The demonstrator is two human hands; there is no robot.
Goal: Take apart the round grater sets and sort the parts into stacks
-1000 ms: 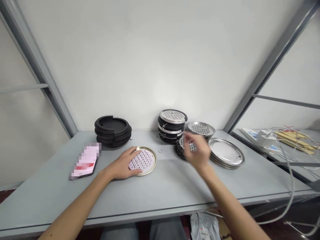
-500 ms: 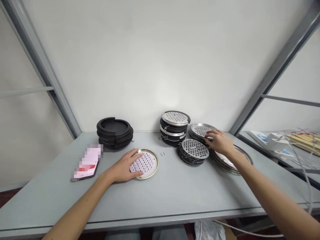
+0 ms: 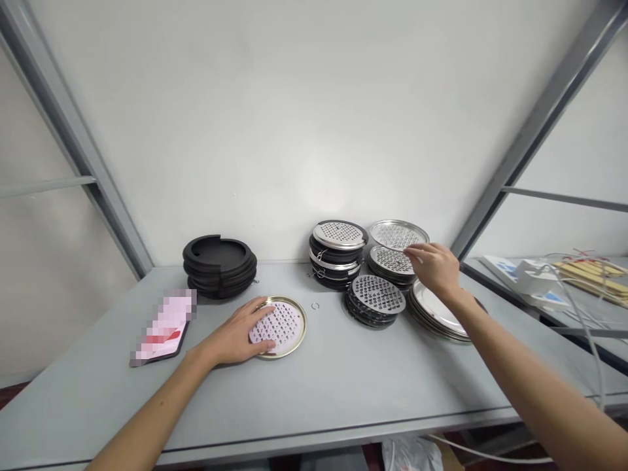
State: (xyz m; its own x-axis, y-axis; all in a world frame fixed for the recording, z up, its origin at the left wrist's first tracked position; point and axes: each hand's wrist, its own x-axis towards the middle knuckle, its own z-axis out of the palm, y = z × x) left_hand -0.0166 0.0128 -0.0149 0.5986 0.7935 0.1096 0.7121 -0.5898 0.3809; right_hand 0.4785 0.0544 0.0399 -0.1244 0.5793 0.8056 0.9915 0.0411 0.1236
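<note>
My left hand [image 3: 240,332] rests over a perforated metal disc [image 3: 279,326] lying in a shallow gold-rimmed round tray [image 3: 303,327]; thumb and fingers press on its left side. My right hand [image 3: 436,267] pinches the near edge of a shiny rimmed metal disc [image 3: 398,233], held tilted above a stack of perforated discs [image 3: 390,258]. Whether its pattern is holes or a reflection I cannot tell. Beneath my right wrist lies a stack of smooth round metal plates [image 3: 434,307]. Another stack of perforated discs [image 3: 377,296] stands left of them.
Black ring-shaped bases [image 3: 220,275] are stacked at the left, behind a phone [image 3: 169,324]. Black-and-silver round assemblies with wire clasps [image 3: 339,252] stand against the wall. A small ring [image 3: 314,306] lies mid-table. Frame posts flank the table, with cables [image 3: 583,307] at the right.
My right hand has lifted the top disc off the rear stack, showing the perforated disc beneath. My left hand keeps its place on the tray's disc. The view has shifted slightly.
</note>
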